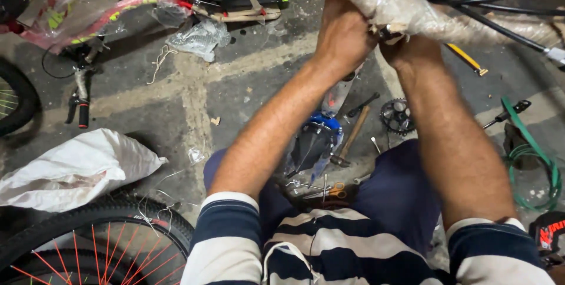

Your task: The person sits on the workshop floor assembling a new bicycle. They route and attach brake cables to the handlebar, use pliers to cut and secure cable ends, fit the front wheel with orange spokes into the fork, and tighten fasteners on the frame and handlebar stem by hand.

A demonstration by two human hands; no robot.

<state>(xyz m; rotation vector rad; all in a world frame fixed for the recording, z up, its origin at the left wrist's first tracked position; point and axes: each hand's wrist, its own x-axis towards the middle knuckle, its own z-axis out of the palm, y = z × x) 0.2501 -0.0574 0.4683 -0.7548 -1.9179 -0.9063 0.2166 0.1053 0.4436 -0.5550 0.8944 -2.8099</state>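
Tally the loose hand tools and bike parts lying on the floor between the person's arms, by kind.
Hammer: 1
Scissors: 1
Toothed sprocket: 1
Total: 3
Both hands, left hand and right hand, grip a plastic-wrapped bike tube above them.

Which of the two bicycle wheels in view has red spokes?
The black-tyred wheel at the bottom left, beside the white sack. The other wheel, at the left edge, shows pale spokes.

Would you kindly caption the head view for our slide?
Both hands, left hand and right hand, grip a plastic-wrapped bicycle tube above scattered tools.
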